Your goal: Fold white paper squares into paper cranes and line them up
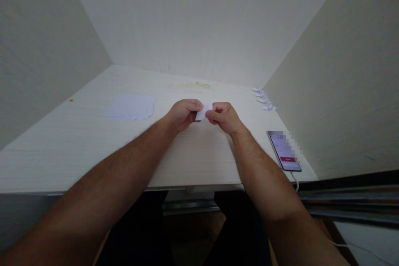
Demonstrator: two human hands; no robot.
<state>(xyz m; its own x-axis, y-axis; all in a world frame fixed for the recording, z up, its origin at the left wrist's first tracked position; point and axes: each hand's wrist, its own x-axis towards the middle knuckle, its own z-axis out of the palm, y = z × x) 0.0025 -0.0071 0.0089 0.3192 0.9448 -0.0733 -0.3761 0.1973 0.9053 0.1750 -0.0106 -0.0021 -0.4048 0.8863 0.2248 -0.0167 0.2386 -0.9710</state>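
Observation:
A small piece of white paper [202, 112] is held up above the middle of the table, between both hands. My left hand [184, 114] pinches its left side, thumb on top and fingers curled beneath. On the other side my right hand [225, 117] grips the right edge between thumb and curled fingers. The paper looks folded, though its layers are too small to make out. Part of it is hidden behind the thumbs.
A stack of white paper sheets [131, 106] lies on the white table [193, 153] at left. Several small folded paper pieces [264, 100] line the right wall. Nearer, a phone [285, 151] has a white cable [295, 183] hanging over the edge. Walls enclose three sides.

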